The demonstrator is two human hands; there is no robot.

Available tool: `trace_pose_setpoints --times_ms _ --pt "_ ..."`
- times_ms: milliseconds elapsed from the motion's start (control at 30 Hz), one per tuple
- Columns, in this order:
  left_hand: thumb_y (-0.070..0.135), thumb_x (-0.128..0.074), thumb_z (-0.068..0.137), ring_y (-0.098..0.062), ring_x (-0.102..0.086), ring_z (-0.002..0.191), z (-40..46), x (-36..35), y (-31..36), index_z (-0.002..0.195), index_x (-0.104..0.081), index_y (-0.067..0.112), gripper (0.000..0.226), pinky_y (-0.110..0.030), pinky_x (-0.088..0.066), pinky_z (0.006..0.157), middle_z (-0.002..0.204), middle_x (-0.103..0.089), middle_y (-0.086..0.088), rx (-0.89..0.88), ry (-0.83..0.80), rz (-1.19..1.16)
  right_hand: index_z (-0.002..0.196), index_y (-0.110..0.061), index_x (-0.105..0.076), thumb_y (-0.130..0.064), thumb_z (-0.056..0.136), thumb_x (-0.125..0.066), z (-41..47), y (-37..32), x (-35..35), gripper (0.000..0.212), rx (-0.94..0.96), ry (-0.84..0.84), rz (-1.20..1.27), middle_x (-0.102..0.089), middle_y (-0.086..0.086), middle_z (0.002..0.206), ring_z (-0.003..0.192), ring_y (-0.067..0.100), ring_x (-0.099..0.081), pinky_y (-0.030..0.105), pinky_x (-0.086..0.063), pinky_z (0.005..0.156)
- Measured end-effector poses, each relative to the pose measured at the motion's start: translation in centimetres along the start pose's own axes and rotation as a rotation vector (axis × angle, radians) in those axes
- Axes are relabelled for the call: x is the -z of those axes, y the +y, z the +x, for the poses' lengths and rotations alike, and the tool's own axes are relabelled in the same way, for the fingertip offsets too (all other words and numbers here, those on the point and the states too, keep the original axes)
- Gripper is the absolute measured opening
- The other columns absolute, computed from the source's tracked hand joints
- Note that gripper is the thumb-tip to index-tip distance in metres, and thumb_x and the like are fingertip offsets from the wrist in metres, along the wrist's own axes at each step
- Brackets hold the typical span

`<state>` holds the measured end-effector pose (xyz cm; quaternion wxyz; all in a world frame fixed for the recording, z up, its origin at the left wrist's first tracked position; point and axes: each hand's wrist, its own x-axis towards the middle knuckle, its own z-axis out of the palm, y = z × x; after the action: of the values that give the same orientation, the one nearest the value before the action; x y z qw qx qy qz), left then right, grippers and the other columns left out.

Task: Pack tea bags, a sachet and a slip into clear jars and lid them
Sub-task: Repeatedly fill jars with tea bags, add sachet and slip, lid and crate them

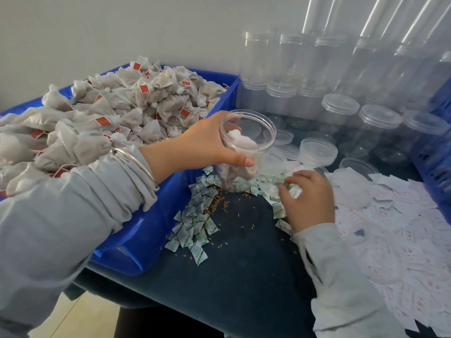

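Note:
My left hand (205,145) grips an open clear jar (246,145), tilted, with several tea bags inside it. It stands on the dark table at the corner of the blue crate (151,230), which is heaped with tea bags (109,113) bearing red tags. My right hand (308,198) is just right of the jar, its fingers pinching a small white-and-green sachet (294,191) from the scattered sachets (195,223). White printed slips (390,240) lie spread to the right.
Loose clear lids (317,148) lie behind the jar. Several lidded empty jars (380,128) stand in rows at the back right, with stacked ones behind. Another blue crate (436,154) is at the far right. Loose grains dot the table.

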<state>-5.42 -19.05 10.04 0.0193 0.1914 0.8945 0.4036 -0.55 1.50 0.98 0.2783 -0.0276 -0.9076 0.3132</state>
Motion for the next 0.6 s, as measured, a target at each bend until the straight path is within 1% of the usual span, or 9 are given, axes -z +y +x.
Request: trace_pose_setpoints --times_ms 67,133,167,233,300,367,433,500,600 --pt "0.067 -0.072 0.041 0.011 -0.049 0.101 0.0 -0.1 0.1 0.135 -0.037 0.031 0.106 -0.005 -0.032 0.079 0.119 -0.053 0.019 -0.013 -0.028 0.043 0.094 -0.008 -0.072 -0.017 0.083 -0.07 1.0 -1.0 2.3 0.014 -0.031 0.137 0.171 -0.066 0.001 0.085 0.076 0.012 -0.06 0.016 -0.042 0.071" --pt "0.07 -0.07 0.041 0.007 -0.049 0.103 0.0 -0.1 0.2 0.135 -0.038 0.031 0.106 -0.005 -0.03 0.08 0.118 -0.054 0.019 -0.028 -0.048 0.082 0.099 -0.017 -0.07 -0.022 0.085 -0.068 2.3 -2.5 4.4 0.015 -0.019 0.22 0.3 -0.06 -0.017 0.074 0.064 -0.006 -0.055 0.006 -0.042 0.062" --pt "0.071 -0.07 0.041 0.007 -0.049 0.103 0.1 -0.2 0.3 0.134 -0.039 0.032 0.105 -0.006 -0.03 0.081 0.118 -0.054 0.02 -0.033 -0.054 0.089 0.101 -0.021 -0.068 -0.023 0.085 -0.068 3.0 -3.4 5.2 0.016 0.017 0.245 0.352 -0.058 -0.022 0.073 0.062 -0.01 -0.055 0.004 -0.042 0.061" --pt "0.07 -0.07 0.042 0.008 -0.049 0.104 0.0 -0.3 0.4 0.132 -0.04 0.032 0.103 -0.006 -0.031 0.082 0.117 -0.055 0.019 -0.041 -0.07 0.085 0.107 -0.02 -0.066 -0.021 0.085 -0.067 4.2 -5.2 6.1 0.022 0.113 0.235 0.39 -0.062 -0.019 0.075 0.065 -0.008 -0.058 0.005 -0.044 0.064" --pt "0.07 -0.07 0.042 0.007 -0.05 0.106 -0.2 -0.3 0.5 0.132 -0.04 0.032 0.103 -0.006 -0.032 0.083 0.118 -0.055 0.019 -0.048 -0.082 0.089 0.108 -0.012 -0.07 -0.021 0.085 -0.066 5.1 -6.7 6.0 0.025 0.207 0.166 0.316 -0.068 -0.002 0.081 0.071 0.007 -0.061 0.019 -0.049 0.071" --pt "0.07 -0.07 0.041 0.008 -0.05 0.106 -0.3 -0.3 0.7 0.133 -0.04 0.032 0.103 -0.005 -0.032 0.082 0.118 -0.055 0.02 -0.052 -0.091 0.091 0.106 -0.007 -0.072 -0.018 0.085 -0.067 5.5 -7.4 5.4 0.024 0.289 0.097 0.215 -0.069 0.009 0.085 0.074 0.017 -0.058 0.025 -0.046 0.073" --pt "0.068 -0.07 0.041 0.013 -0.049 0.103 -0.4 -0.3 0.9 0.133 -0.04 0.033 0.103 -0.005 -0.033 0.079 0.115 -0.054 0.024 -0.049 -0.092 0.077 0.106 -0.008 -0.072 -0.019 0.085 -0.069 5.5 -7.3 4.7 0.024 0.315 0.03 0.174 -0.066 0.01 0.084 0.071 0.014 -0.053 0.021 -0.041 0.072" --pt "0.066 -0.071 0.041 0.015 -0.048 0.102 -0.3 -0.3 0.9 0.132 -0.041 0.033 0.102 -0.005 -0.033 0.078 0.112 -0.054 0.025 -0.044 -0.084 0.063 0.108 -0.009 -0.071 -0.024 0.084 -0.071 5.3 -6.8 4.3 0.029 0.303 0.003 0.2 -0.061 0.004 0.081 0.065 0.005 -0.047 0.017 -0.037 0.069" --pt "0.065 -0.073 0.042 0.01 -0.05 0.105 -0.2 -0.3 0.6 0.132 -0.042 0.032 0.1 -0.007 -0.034 0.081 0.117 -0.056 0.02 -0.036 -0.08 0.055 0.102 -0.009 -0.073 -0.024 0.083 -0.069 4.8 -5.2 4.6 0.025 0.273 0.128 0.258 -0.059 -0.003 0.077 0.063 0.003 -0.048 0.009 -0.038 0.067"
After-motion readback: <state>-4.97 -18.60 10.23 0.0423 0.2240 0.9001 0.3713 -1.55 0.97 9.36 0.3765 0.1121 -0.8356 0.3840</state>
